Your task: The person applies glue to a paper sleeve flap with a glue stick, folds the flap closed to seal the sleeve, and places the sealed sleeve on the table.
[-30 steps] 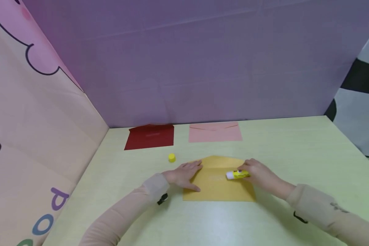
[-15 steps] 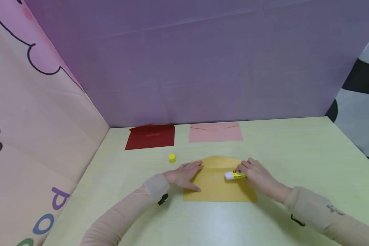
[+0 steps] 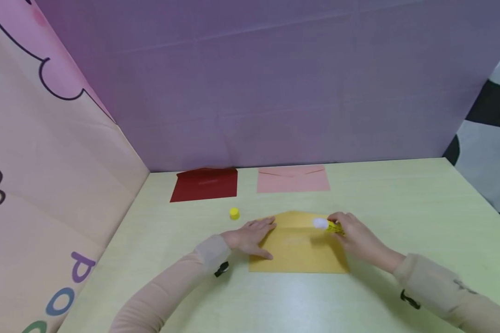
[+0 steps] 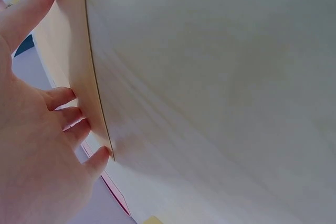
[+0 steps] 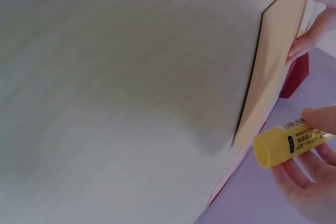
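Observation:
A yellow envelope (image 3: 304, 259) lies on the table with its flap folded out at the far side. My left hand (image 3: 252, 238) rests flat on its left part, fingers spread, thumb toward the near edge; the left wrist view shows the fingertips on the paper. Over the envelope's right part, my right hand (image 3: 356, 238) grips a yellow glue stick (image 5: 291, 142) between thumb and fingers. The white end of the glue stick points left and is raised over the flap's fold. A faint whitish smear shows at the envelope's middle.
The yellow cap (image 3: 234, 213) stands on the table just beyond my left hand. Behind it lies a dark red envelope (image 3: 206, 186), and to the right of that a pink envelope (image 3: 293, 182). A purple cloth wall (image 3: 291, 92) rises along the table's back edge.
My right hand has lifted the glue stick from the envelope's middle toward the flap, away from me and slightly right, tilting its white end up. The left hand has stayed in place.

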The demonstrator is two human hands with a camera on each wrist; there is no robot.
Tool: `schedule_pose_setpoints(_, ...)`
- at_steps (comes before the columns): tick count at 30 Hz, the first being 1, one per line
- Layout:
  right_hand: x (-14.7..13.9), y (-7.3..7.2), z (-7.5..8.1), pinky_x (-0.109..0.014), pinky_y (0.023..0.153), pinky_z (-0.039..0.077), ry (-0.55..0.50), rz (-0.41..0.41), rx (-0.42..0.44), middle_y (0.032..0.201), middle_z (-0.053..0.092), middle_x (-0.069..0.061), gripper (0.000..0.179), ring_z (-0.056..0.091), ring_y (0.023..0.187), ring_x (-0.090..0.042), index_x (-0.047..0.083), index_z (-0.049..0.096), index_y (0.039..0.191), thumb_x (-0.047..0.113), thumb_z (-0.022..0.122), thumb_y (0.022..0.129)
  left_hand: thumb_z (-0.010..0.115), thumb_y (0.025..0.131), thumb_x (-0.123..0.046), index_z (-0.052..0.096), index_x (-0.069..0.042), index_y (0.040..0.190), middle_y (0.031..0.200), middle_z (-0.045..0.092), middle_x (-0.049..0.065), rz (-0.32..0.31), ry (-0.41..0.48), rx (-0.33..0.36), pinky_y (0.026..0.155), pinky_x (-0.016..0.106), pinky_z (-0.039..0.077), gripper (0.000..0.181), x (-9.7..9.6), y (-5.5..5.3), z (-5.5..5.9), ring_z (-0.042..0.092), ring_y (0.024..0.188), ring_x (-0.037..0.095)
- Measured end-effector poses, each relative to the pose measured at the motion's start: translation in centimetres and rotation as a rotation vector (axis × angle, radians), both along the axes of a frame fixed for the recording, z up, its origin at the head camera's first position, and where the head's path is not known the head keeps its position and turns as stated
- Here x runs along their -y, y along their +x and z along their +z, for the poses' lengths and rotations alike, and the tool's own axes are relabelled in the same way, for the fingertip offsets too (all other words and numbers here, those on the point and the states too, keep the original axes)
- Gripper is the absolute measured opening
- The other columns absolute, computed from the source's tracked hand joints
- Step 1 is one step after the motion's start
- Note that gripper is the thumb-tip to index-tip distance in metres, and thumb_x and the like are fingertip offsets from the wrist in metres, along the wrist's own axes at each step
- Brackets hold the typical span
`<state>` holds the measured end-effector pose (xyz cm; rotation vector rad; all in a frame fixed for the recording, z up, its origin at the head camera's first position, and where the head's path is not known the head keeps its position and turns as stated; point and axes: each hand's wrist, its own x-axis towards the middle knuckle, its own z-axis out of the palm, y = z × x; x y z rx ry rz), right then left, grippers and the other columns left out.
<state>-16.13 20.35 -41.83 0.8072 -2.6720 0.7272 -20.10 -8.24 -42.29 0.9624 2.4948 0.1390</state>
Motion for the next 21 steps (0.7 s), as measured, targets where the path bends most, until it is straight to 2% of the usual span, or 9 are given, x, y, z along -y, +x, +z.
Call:
schedule_pose_setpoints(6, -0.7, -0.3, 0.3, -0.038, 0.067, 0.05, -0.068, -0.021, 0.067, 0.09, 0.057, -0.019, 0.034, 0.056, 0.079, -0.028, -0.01, 0.047, 0.101, -0.008, 0.065, 0.072, 0.055, 0.079, -0.053, 0.012, -0.012, 0.142, 0.149, -0.001, 0.0, 0.015, -0.01, 0.015, 0.108, 0.036, 0.008, 0.086, -0.1, 0.0, 0.0, 0.001, 0.135, 0.014)
schedule_pose_setpoints(11, -1.6, -0.8, 0.2, -0.044, 0.068, 0.05, -0.15, -0.02, 0.067, 0.092, 0.057, -0.029, 0.037, 0.057, 0.081, -0.038, -0.012, 0.041, 0.104, -0.013, 0.062, 0.072, 0.055, 0.079, -0.054, 0.012, -0.013, 0.142, 0.149, -0.001, -0.001, 0.017, -0.014, 0.014, 0.108, 0.036, 0.008, 0.087, 0.0, 0.0, -0.1, 0.0, 0.135, 0.014)
schedule_pose_setpoints(15, -2.2, -1.2, 0.1, -0.045, 0.07, 0.049, -0.238, -0.039, 0.089, 0.093, 0.055, -0.031, 0.038, 0.057, 0.082, -0.041, -0.014, 0.039, 0.104, -0.017, 0.059, 0.073, 0.054, 0.079, -0.054, 0.011, -0.013, 0.143, 0.149, -0.002, 0.0, 0.011, -0.018, 0.006, 0.108, 0.036, 0.008, 0.087, 0.0, -0.1, -0.2, 0.0, 0.135, 0.014)
schedule_pose_setpoints(21, -3.2, -1.7, 0.5, -0.05, 0.079, 0.044, -0.334, -0.124, 0.226, 0.099, 0.051, -0.037, 0.036, 0.052, 0.091, -0.048, -0.018, 0.035, 0.108, -0.014, 0.055, 0.078, 0.054, 0.079, -0.054, 0.012, -0.012, 0.142, 0.149, 0.0, 0.001, 0.006, -0.01, -0.002, 0.108, 0.036, 0.008, 0.087, 0.0, -0.2, -0.3, 0.001, 0.135, 0.015)
